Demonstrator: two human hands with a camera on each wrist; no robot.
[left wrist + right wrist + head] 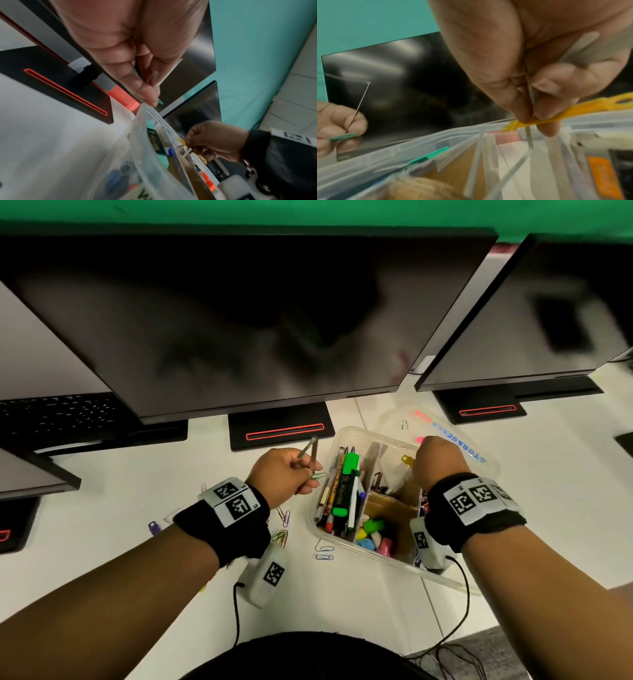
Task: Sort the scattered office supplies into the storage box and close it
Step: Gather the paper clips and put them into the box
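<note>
The clear storage box (pixel 342 436) stands open on the white desk, its compartments full of pens, a green highlighter (pixel 346 484) and bright small items. Just left of the box, my left hand (pixel 305 474) pinches thin grey metal strips (pixel 310 450) and a green paper clip (pixel 319 476). My right hand (pixel 416 463) hovers over the box's far right compartment. It pinches a yellow plastic piece (pixel 556 117) and a thin pale strip (pixel 529 136). Loose paper clips (pixel 281 537) lie on the desk under my left wrist. The box's lid (pixel 455 440) lies behind the box.
Three dark monitors (pixel 239 320) on black bases (pixel 281 429) line the back of the desk. A keyboard (pixel 54 412) sits far left. A small purple item (pixel 154 527) and more clips (pixel 323 553) lie left of the box. Cables trail from both wrist cameras.
</note>
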